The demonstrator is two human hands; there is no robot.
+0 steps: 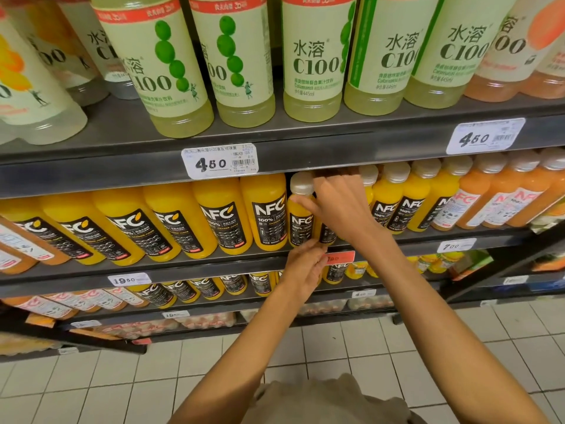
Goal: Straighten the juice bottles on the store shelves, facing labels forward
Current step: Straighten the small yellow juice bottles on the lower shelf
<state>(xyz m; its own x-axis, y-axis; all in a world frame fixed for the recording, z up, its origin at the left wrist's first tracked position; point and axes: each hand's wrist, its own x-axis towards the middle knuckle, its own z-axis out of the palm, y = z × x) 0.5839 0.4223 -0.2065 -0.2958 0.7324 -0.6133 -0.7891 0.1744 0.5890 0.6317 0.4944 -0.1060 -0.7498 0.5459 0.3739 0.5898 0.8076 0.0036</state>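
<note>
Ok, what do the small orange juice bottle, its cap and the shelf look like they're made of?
Small NFC bottle: seemingly clear plastic, since the orange juice shows through; its black label looks matte. Cap: probably plastic, pale and smooth with a soft sheen. Shelf: likely painted metal, dark grey, thin and flat-edged, with a dull finish.

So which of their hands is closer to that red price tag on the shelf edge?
Left. The left hand sits at the small NFC bottle's base, right beside the red price tag. The right hand is higher, around the bottle's neck.
</note>
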